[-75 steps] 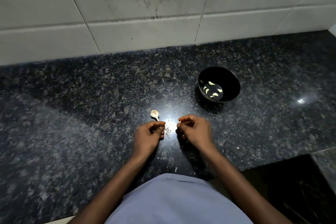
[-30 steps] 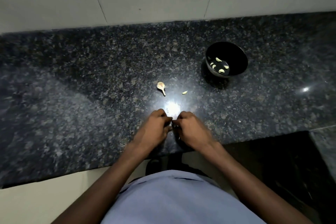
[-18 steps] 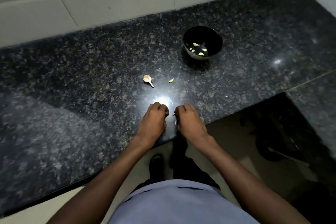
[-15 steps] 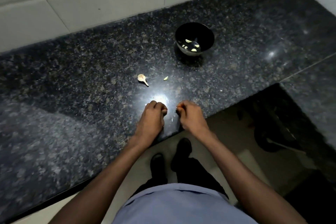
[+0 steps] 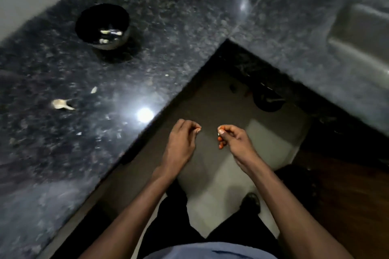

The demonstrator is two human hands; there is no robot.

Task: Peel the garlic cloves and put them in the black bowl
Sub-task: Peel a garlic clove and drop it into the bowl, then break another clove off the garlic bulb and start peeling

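Both hands off the speckled black granite countertop (image 5: 189, 17), held over the grey floor (image 5: 210, 101) in the inside corner of the counter. Left hand (image 5: 181, 143) fingers curled in, thumb against fingertips; cannot tell if anything is pinched. Right hand (image 5: 233, 139) fingers curled, thumb and forefinger pinching a small pale bit (image 5: 220, 132), too small to say if clove or skin. Hands apart, not touching. Round black bowl (image 5: 103, 25) on the counter well to the upper left, several pale peeled garlic cloves (image 5: 109, 34) inside. Pale garlic stem piece (image 5: 61, 104) on the counter left of the hands, small loose pale clove (image 5: 93, 90) just beside it, toward the bowl. Blurry steel sink (image 5: 362, 33) upper right. Blue shirt (image 5: 202, 251), dark trousers, black shoe (image 5: 250, 202) below
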